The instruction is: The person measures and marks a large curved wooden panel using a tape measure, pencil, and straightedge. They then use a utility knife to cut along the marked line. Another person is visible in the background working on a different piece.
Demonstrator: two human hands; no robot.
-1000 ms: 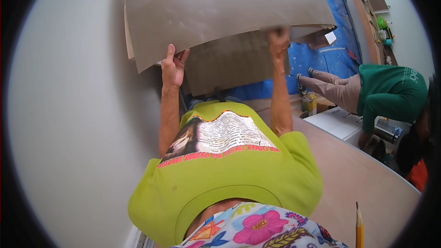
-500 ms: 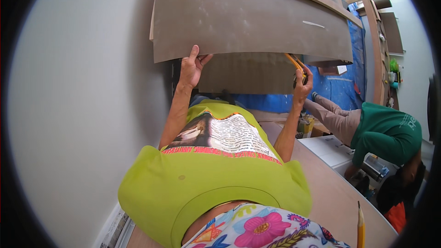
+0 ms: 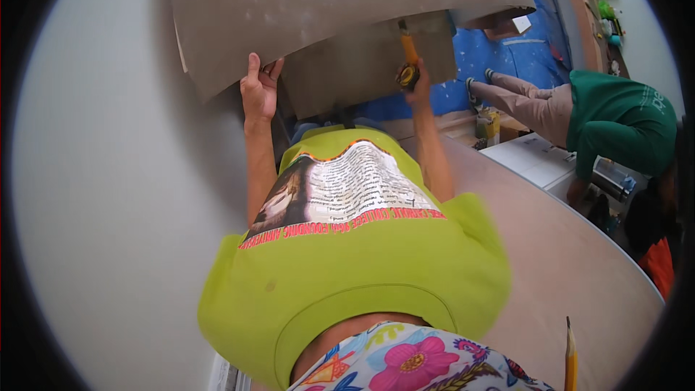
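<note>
Right hand (image 3: 418, 87): grip wrapped round slim yellow-and-black hand tool (image 3: 409, 49), dark tip at near edge of large grey-brown flat sheet (image 3: 326, 1); can't tell if touching. Left hand (image 3: 259, 95): grip clamped on sheet's near edge, left of tool, thumb uppermost. Brown flat panel (image 3: 340, 80) below sheet. Blue floor covering (image 3: 541, 65) to the right, then person in green shirt (image 3: 619, 127), bent over.

A lime-green short-sleeved shirt (image 3: 362, 264) with a printed panel (image 3: 347, 192) is worn with floral cloth (image 3: 413, 362).
</note>
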